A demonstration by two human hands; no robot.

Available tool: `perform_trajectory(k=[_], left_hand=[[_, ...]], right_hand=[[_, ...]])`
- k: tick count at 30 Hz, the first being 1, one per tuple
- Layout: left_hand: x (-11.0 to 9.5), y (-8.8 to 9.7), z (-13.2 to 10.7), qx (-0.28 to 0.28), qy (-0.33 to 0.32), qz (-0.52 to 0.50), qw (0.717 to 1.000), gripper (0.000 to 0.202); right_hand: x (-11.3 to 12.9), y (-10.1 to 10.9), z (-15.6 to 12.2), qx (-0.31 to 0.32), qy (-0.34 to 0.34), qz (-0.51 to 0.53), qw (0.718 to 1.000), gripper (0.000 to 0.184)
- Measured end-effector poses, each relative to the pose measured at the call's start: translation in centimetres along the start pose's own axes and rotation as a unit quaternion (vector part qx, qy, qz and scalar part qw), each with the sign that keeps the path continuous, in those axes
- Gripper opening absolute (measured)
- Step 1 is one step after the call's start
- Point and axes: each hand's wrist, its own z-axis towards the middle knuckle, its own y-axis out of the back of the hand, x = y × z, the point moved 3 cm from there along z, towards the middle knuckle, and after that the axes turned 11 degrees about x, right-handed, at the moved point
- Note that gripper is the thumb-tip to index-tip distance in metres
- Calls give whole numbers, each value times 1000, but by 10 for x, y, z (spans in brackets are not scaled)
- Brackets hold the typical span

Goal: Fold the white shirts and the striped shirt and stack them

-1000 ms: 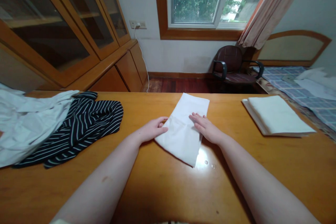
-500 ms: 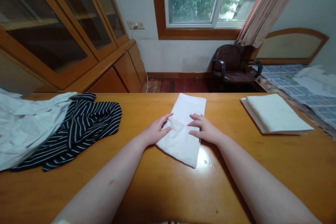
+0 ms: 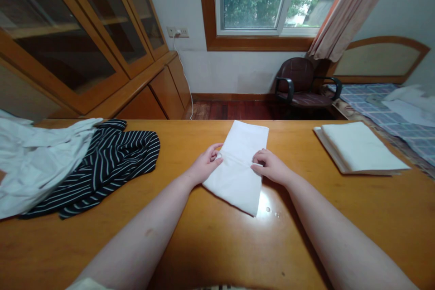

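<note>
A folded white cloth (image 3: pixel 239 176) lies lengthwise on the wooden table (image 3: pixel 210 244), running from the far edge toward me. My left hand (image 3: pixel 203 167) pinches the cloth's left edge near its middle, fingers curled on the fabric. On the opposite edge, my right hand (image 3: pixel 272 166) pinches the same cloth at the same height. A slight crease runs across the cloth between the two hands.
A black-and-white striped garment (image 3: pixel 108 163) and a crumpled white garment (image 3: pixel 37 163) lie at the table's left. A folded cream stack (image 3: pixel 360 147) sits at the right. Beyond the table are a dark chair (image 3: pixel 299 81), wooden cabinets (image 3: pixel 102 45) and a bed (image 3: pixel 401 113).
Both hands went from lying flat with fingers spread on the cloth to pinching its side edges at the middle. The cloth stays where it was.
</note>
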Motion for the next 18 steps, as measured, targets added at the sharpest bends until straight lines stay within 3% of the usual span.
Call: perform_trajectory(k=[4, 9, 13, 16, 18], left_hand=[[4, 3, 3, 8, 10, -51, 999, 55], [9, 8, 6, -19, 33, -45, 998, 51], [14, 8, 10, -39, 52, -46, 997, 45], [12, 9, 9, -82, 59, 14, 995, 39], [2, 11, 3, -139, 38, 118, 982, 34]], right_hand=[[2, 2, 0, -12, -32, 12, 999, 20], [1, 5, -1, -43, -101, 1, 994, 20], [0, 5, 0, -56, -117, -28, 991, 21], [-1, 3, 3, -58, -119, -53, 990, 21], [-1, 2, 4, -56, -112, -68, 990, 22]])
